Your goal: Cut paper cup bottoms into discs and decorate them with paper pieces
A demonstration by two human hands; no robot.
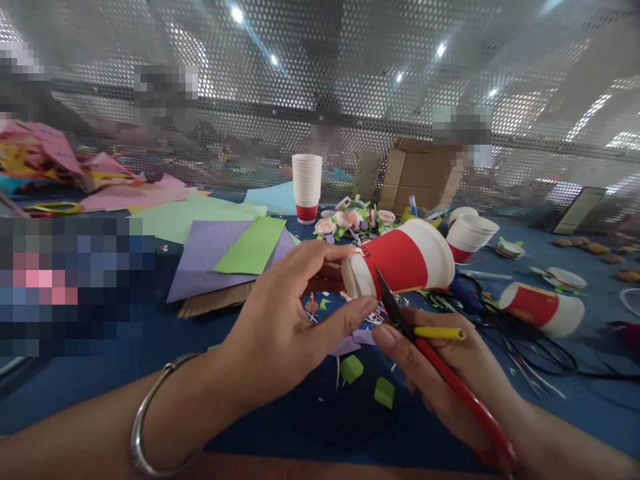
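My left hand point(295, 313) grips the bottom end of a red and white paper cup point(400, 257) between thumb and fingers. The cup lies tilted on its side in the air, its wide mouth toward the right. In my right hand point(435, 373) is a pair of scissors point(440, 367) with a red handle, a yellow part and dark pointed blades. The blade tip meets the cup's red wall near its base, though I cannot tell whether it has pierced it. Under the hands lie green paper scraps point(385, 392) and purple paper strips point(345, 343).
Coloured paper sheets point(200, 257) lie left. Behind stand a cup stack point(307, 187), a pile of cut paper pieces point(355, 217) and a cardboard box point(417, 177) before a perforated metal screen point(280, 87). More cups point(470, 233), a lying cup point(540, 308) and black cables point(540, 353) are right.
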